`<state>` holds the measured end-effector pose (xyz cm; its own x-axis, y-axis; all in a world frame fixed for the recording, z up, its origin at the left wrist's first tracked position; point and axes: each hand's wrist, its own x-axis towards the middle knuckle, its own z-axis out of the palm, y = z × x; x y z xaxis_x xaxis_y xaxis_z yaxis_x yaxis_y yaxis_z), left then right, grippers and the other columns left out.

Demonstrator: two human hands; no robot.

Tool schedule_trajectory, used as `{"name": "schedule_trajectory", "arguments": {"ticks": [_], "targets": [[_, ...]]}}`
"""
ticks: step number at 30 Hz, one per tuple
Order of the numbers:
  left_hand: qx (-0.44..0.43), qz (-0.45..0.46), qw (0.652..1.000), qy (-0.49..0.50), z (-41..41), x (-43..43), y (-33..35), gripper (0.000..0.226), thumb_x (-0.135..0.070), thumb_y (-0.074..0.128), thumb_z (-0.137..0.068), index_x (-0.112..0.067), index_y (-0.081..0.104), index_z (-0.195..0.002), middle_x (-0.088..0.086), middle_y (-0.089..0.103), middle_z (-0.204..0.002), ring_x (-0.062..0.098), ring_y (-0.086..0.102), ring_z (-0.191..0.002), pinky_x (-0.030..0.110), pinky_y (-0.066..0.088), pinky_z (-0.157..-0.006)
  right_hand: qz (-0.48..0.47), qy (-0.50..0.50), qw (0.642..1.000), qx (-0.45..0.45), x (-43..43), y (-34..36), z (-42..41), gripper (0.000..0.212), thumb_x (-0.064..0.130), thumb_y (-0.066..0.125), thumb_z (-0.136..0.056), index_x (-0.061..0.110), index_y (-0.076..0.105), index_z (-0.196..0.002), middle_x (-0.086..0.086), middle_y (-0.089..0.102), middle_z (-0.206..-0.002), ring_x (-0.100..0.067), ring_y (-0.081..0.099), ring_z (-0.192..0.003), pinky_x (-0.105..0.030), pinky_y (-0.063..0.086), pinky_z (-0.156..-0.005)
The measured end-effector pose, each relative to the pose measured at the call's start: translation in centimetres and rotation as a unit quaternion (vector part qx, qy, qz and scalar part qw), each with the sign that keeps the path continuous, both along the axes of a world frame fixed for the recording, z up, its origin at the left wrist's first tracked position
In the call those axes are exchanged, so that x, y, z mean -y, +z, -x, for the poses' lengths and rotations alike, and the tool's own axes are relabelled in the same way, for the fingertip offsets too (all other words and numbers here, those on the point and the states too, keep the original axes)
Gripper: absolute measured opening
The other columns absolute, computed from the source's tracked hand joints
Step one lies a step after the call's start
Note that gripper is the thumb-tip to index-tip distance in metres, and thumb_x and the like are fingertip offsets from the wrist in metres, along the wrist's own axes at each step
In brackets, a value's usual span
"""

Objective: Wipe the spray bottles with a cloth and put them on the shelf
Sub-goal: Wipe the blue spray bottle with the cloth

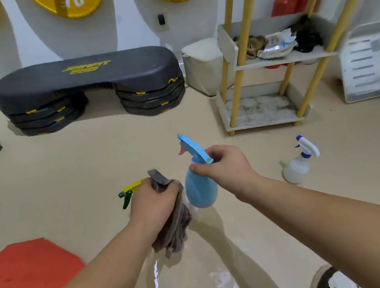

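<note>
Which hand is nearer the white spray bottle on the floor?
Right. The white spray bottle stands right of the right hand; the left hand, gripping a grey cloth, is farther left.

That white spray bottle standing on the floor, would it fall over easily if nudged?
Probably fairly easily: the white spray bottle has a tall trigger head overhanging a small rounded body. It looks like translucent plastic, so likely light and tough; its fill level is unclear. Once down, it might roll on the smooth floor.
</note>
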<state>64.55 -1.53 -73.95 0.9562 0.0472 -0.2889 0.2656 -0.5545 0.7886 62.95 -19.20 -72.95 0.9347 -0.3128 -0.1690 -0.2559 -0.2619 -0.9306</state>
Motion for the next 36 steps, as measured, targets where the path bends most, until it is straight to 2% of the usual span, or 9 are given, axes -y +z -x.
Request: {"name": "schedule_trajectory", "arguments": {"ticks": [7, 16, 20, 22, 25, 29, 32, 35, 36], "targets": [[0.123, 0.080, 0.989, 0.004, 0.1, 0.5, 9.2, 0.022, -0.038, 0.050, -0.107, -0.022, 0.065, -0.109, -0.007, 0.071, -0.097, 0.011, 0.065, -0.090, 0.034, 0.046, -0.080, -0.029, 0.007, 0.999, 0.044, 1.1, 9.1, 2.4, 0.012, 0.026, 0.080, -0.089, 0.019, 0.079, -0.099, -0.006, 0.077, -0.098, -0.011, 0.067, -0.088, -0.026, 0.049, -0.077], [0.147, 0.176, 0.972, 0.046, 1.0, 1.1, 11.7, 0.015, -0.039, 0.044, -0.110, -0.032, 0.057, -0.105, -0.017, 0.061, -0.099, 0.013, 0.061, -0.098, 0.034, 0.043, -0.090, 0.090, 0.034, 0.994, 0.048, -0.4, 10.6, 4.9, 0.014, 0.029, 0.061, -0.103, 0.024, 0.065, -0.115, 0.021, 0.063, -0.094, 0.000, 0.058, -0.085, -0.015, 0.043, -0.072], [0.189, 0.151, 0.970, 0.038, 0.1, 0.4, 12.5, 0.026, -0.044, 0.042, -0.110, -0.026, 0.059, -0.116, -0.017, 0.063, -0.099, 0.010, 0.062, -0.096, 0.030, 0.046, -0.085, 0.177, 0.070, 0.981, 0.023, 0.4, 9.5, 4.6, 0.019, 0.030, 0.054, -0.106, 0.014, 0.064, -0.107, 0.001, 0.066, -0.097, -0.012, 0.057, -0.080, -0.013, 0.040, -0.064], [0.223, 0.114, 0.968, 0.005, 0.3, 0.1, 12.8, 0.027, -0.045, 0.041, -0.109, -0.025, 0.059, -0.113, -0.017, 0.065, -0.095, -0.005, 0.060, -0.086, 0.018, 0.043, -0.073, 0.220, 0.102, 0.970, 0.006, 0.9, 8.9, 4.3, 0.022, 0.030, 0.052, -0.106, 0.012, 0.065, -0.104, -0.005, 0.066, -0.097, -0.021, 0.059, -0.087, -0.022, 0.043, -0.069], [0.268, 0.056, 0.958, -0.086, 1.1, 0.3, 12.3, 0.025, -0.051, 0.039, -0.106, -0.033, 0.055, -0.100, -0.018, 0.067, -0.083, -0.008, 0.061, -0.081, 0.009, 0.041, -0.067, 0.252, 0.157, 0.955, -0.016, 1.6, 8.2, 4.3, 0.022, 0.029, 0.052, -0.106, 0.011, 0.064, -0.101, -0.002, 0.062, -0.092, -0.019, 0.054, -0.086, -0.026, 0.041, -0.071], [0.324, -0.040, 0.899, -0.292, 1.2, 1.4, 10.3, 0.027, -0.047, 0.040, -0.106, -0.039, 0.057, -0.125, -0.025, 0.066, -0.115, 0.002, 0.063, -0.103, 0.025, 0.049, -0.089, 0.289, 0.215, 0.933, -0.005, 1.6, 7.9, 3.7, 0.014, 0.018, 0.053, -0.100, 0.014, 0.057, -0.087, 0.001, 0.058, -0.082, -0.022, 0.053, -0.080, -0.024, 0.042, -0.067], [0.294, -0.138, 0.854, -0.406, 0.9, 1.9, 8.6, 0.047, -0.040, 0.039, -0.095, -0.041, 0.050, -0.140, -0.024, 0.059, -0.136, 0.006, 0.059, -0.121, 0.034, 0.051, -0.097, 0.317, 0.254, 0.914, 0.020, 1.4, 7.6, 3.4, 0.015, 0.016, 0.047, -0.085, 0.009, 0.059, -0.082, -0.007, 0.061, -0.082, -0.029, 0.057, -0.079, -0.046, 0.052, -0.071], [0.278, -0.066, 0.893, -0.347, 0.2, 2.1, 7.9, 0.020, -0.041, 0.041, -0.102, -0.035, 0.059, -0.105, -0.019, 0.071, -0.099, 0.014, 0.070, -0.090, 0.037, 0.055, -0.081, 0.336, 0.282, 0.897, 0.049, 1.8, 7.9, 3.7, 0.008, 0.018, 0.056, -0.095, 0.013, 0.062, -0.094, 0.000, 0.058, -0.090, -0.024, 0.054, -0.093, -0.046, 0.050, -0.082], [0.232, -0.015, 0.926, -0.297, -0.2, 2.2, 7.9, 0.029, -0.045, 0.041, -0.107, -0.029, 0.060, -0.093, -0.011, 0.073, -0.086, 0.016, 0.072, -0.077, 0.037, 0.056, -0.077, 0.344, 0.288, 0.891, 0.062, 1.9, 8.1, 3.8, 0.005, 0.020, 0.057, -0.097, 0.016, 0.059, -0.093, 0.005, 0.054, -0.088, -0.022, 0.051, -0.094, -0.044, 0.048, -0.083]]}}
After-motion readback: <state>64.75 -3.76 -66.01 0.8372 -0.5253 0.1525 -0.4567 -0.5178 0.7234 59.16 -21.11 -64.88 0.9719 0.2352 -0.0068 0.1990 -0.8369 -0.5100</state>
